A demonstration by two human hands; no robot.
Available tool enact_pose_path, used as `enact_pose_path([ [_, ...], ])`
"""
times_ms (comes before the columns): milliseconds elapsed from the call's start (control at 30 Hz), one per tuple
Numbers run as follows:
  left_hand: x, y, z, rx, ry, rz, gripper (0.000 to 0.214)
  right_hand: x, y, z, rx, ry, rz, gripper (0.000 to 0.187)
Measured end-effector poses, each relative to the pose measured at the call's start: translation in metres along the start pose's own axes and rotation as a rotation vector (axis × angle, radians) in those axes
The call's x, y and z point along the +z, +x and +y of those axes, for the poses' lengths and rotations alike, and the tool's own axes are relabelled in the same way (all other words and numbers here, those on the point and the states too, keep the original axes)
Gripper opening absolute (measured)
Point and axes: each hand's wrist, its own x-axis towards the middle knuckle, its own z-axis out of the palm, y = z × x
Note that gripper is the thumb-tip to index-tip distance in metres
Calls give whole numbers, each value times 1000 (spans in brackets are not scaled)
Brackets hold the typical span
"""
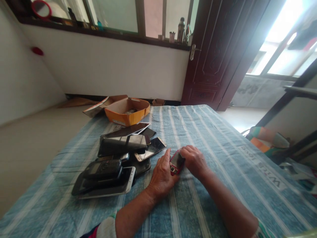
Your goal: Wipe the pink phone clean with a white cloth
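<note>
Both my hands meet over a small red phone on the blue striped cloth. My left hand cups the phone from the left, thumb along its side. From the right, my right hand curls its fingers over the phone's top edge. Just left of my hands lies a loose pile of several phones, some stacked, with a dark wallet-style case on top.
An open orange cardboard box with its lid beside it sits at the cloth's far edge. A dark wooden door stands behind. A windowsill with bottles runs along the wall. Bundled fabric lies at the right.
</note>
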Motion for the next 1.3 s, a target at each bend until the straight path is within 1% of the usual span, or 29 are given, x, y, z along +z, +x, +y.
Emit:
enact_pose_path([
  [67,1,0,-2,21,-4,23,88,-3,-2,-13,-145,87,2,18],
  [133,3,0,-4,55,-13,49,83,-4,-3,-23,-264,132,-10,20],
  [200,4,0,-5,76,-19,60,81,-3,-4,-28,-314,135,-22,20],
  [267,5,0,-5,64,-13,56,82,1,-3,-24,-292,107,-29,19],
  [400,4,1,-2,4,5,28,87,7,-2,-3,-169,26,-41,18],
  [467,2,1,0,-10,7,19,90,8,-4,6,-98,-2,-25,20],
  [533,2,0,0,-11,5,17,91,7,-6,8,-52,-4,20,21],
  [600,2,0,-1,-2,2,19,92,4,-8,3,-73,30,64,22],
  [667,4,0,-4,18,-2,35,89,0,-8,-9,-155,89,76,21],
  [767,6,1,-7,72,-7,69,82,-3,-6,-26,-293,145,47,22],
  [833,7,1,-8,90,-3,73,80,-2,-3,-29,-323,138,26,21],
  [900,7,1,-7,73,5,69,82,2,-1,-24,-282,101,-1,19],
  [1000,5,1,-4,25,15,51,87,8,-1,-6,-153,34,-32,16],
  [1067,4,1,-2,9,19,37,90,9,-3,3,-71,1,-25,18],
  [1133,2,1,-1,6,20,31,92,7,-6,6,-26,-8,-6,19],
  [1200,2,1,-1,16,11,26,91,2,-11,1,-42,16,11,19],
  [1300,3,1,-2,33,-12,36,87,-5,-18,-14,-155,84,15,17],
])
